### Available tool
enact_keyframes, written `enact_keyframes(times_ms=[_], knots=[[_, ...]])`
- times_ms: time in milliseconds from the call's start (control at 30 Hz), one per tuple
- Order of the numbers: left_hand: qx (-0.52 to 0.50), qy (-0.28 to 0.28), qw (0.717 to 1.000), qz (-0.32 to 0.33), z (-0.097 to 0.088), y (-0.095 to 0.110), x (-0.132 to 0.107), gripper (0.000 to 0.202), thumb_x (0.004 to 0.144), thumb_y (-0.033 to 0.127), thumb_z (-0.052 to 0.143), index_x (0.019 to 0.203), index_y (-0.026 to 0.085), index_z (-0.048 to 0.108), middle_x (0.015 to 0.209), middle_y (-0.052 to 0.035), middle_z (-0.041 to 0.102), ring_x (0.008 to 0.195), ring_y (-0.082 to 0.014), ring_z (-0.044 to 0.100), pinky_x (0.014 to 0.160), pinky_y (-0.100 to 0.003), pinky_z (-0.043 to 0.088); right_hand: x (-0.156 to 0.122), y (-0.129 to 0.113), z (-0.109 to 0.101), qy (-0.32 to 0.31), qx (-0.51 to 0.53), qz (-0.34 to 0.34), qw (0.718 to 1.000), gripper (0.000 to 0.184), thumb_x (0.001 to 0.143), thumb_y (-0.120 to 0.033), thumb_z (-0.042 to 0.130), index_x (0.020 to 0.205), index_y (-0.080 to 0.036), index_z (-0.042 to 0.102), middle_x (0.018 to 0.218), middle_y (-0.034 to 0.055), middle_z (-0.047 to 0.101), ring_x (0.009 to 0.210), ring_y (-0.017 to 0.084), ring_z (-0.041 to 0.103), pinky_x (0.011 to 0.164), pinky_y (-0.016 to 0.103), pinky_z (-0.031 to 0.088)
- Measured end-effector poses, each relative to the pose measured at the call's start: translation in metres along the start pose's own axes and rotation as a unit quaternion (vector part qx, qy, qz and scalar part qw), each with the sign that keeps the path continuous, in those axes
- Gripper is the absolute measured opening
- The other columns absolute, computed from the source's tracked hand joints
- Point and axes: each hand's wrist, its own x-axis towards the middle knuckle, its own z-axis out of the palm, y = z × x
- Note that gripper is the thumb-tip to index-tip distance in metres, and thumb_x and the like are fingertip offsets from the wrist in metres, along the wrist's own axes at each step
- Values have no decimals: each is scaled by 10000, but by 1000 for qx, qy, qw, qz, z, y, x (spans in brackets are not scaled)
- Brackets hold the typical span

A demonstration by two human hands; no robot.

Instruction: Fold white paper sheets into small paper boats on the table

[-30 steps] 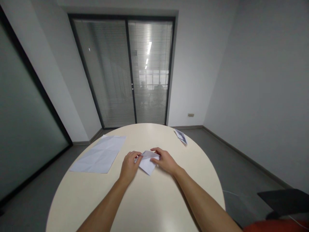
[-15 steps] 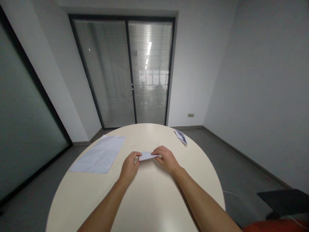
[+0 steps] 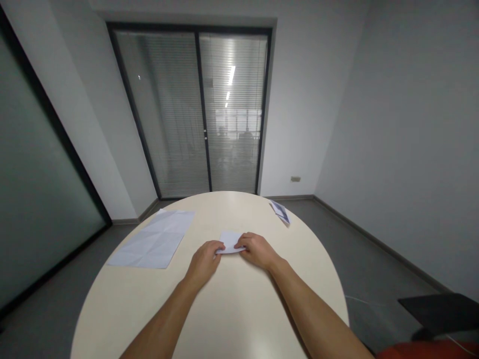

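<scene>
Between my two hands is a small folded piece of white paper (image 3: 231, 241), just over the middle of the round table. My left hand (image 3: 205, 260) pinches its near left corner, thumb on top. At the near right side, my right hand (image 3: 258, 249) grips it the same way, its fingers covering part of that edge. The paper's near edge looks bent or folded, and its far part shows flat beyond my fingers. Whether it rests fully on the tabletop I cannot tell.
A large creased white sheet (image 3: 155, 242) lies on the left of the cream table (image 3: 239, 309). A folded printed paper (image 3: 280, 212) sits at the far right rim. A black and red chair (image 3: 439, 311) stands at lower right. Glass doors (image 3: 190, 114) are behind.
Both hands have come slightly nearer to me and lower, still holding the paper. Its upper face now tilts more into view, so more of it shows.
</scene>
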Motion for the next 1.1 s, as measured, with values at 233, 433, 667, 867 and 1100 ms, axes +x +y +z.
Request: enact_keyframes(times_ms=[233,433,667,867,1100], knots=[[20,-2,999,-40,-2,1,-1,267,830,41,613,1022,193,719,1116,-75,744,1083,-221,667,1006,-389,497,-1,-3,-2,-12,21,-1,1000,378,767,-76,624,1088,-221,761,1049,68,742,1033,224,634,927,323,483],[13,8,1000,-27,-1,-3,-1,253,808,6,598,936,195,707,1116,-71,748,1082,-216,664,1008,-396,490,-4,4,5,22,44,30,998,427,802,-122,632,1220,-185,698,1186,110,714,1110,238,626,996,362,472],[38,17,999,-17,-2,-1,0,154,884,149,578,927,191,720,1099,-91,754,1068,-241,664,992,-411,499,-3,4,4,12,39,61,997,339,877,-195,589,1190,-188,720,1156,101,738,1080,237,649,976,350,474],[36,16,999,-21,-1,-2,0,180,901,190,563,943,195,738,1087,-88,755,1064,-240,659,993,-392,489,-2,4,0,6,29,87,996,357,909,-228,561,1236,-209,702,1113,98,746,995,227,670,887,321,480],[42,0,999,-31,-5,2,1,247,950,249,500,959,195,741,980,-95,747,985,-246,654,900,-368,484,-3,4,1,13,28,102,994,342,962,-287,531,1263,-214,677,1006,93,746,887,208,667,803,293,463]])
